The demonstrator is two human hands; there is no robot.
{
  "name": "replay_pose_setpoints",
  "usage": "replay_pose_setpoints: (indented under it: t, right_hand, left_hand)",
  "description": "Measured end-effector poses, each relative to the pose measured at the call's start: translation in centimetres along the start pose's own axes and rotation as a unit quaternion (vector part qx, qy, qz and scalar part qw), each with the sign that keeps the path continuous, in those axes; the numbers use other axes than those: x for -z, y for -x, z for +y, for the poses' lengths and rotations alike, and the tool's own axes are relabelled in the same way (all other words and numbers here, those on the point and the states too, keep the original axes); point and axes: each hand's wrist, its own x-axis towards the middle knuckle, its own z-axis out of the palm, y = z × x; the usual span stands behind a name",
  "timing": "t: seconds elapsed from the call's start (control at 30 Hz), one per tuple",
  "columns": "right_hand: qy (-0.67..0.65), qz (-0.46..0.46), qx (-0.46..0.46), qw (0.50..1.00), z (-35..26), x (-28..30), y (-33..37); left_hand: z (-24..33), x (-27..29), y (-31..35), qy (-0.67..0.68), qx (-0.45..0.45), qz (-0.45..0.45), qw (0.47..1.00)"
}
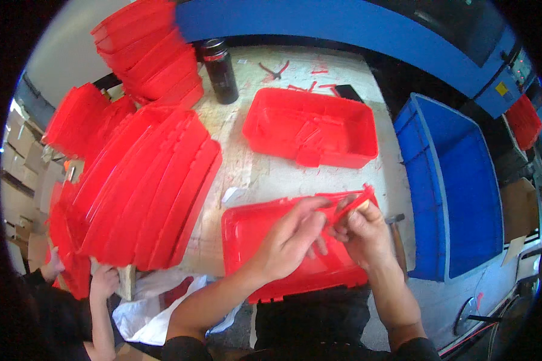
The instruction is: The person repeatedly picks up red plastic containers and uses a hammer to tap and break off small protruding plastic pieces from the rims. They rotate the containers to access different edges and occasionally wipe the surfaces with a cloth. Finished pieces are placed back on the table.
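A shallow red plastic tray or lid (239, 240) lies at the table's near edge, under both my hands. My right hand (367, 236) is closed around a small red plastic piece (367, 195), which sticks up past the thumb above the tray's right end. Beside it, my left hand (292, 240) reaches over the tray with its fingers stretched and apart, close to the right hand's fingertips. Farther back sits a deeper red plastic box (343, 157), with some loose red strips (307, 132) inside.
Tall stacks of red plastic boxes (156, 180) fill the left. A black bottle (223, 75), pliers (275, 72) and a black phone-like slab (347, 92) are at the back. A blue crate (430, 198) stands right, near a hammer (397, 240). Another person's hand (105, 281) is lower left.
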Motion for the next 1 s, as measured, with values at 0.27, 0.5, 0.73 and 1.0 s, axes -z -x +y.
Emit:
replay_pose_setpoints:
  t: [0.27, 0.5, 0.73, 1.0]
  right_hand:
    - [0.057, -0.059, -0.155, 0.985, -2.2, 6.2, 7.7]
    - [0.405, -0.023, -0.115, 0.907, -2.8, 9.0, 13.5]
    - [0.26, 0.157, -0.077, 0.949, -1.7, 11.4, 20.6]
    - [0.308, 0.203, -0.07, 0.927, -0.9, 11.3, 21.1]
  left_hand:
    - [-5.1, -2.6, 2.5, -0.258, -0.176, -0.086, 0.946]
    - [-3.2, -5.7, -3.5, -0.335, -0.068, -0.325, 0.882]
    - [-7.3, -11.2, -15.1, -0.597, -0.341, -0.453, 0.567]
    - [-1.8, 1.4, -21.0, -0.803, -0.103, -0.26, 0.527]
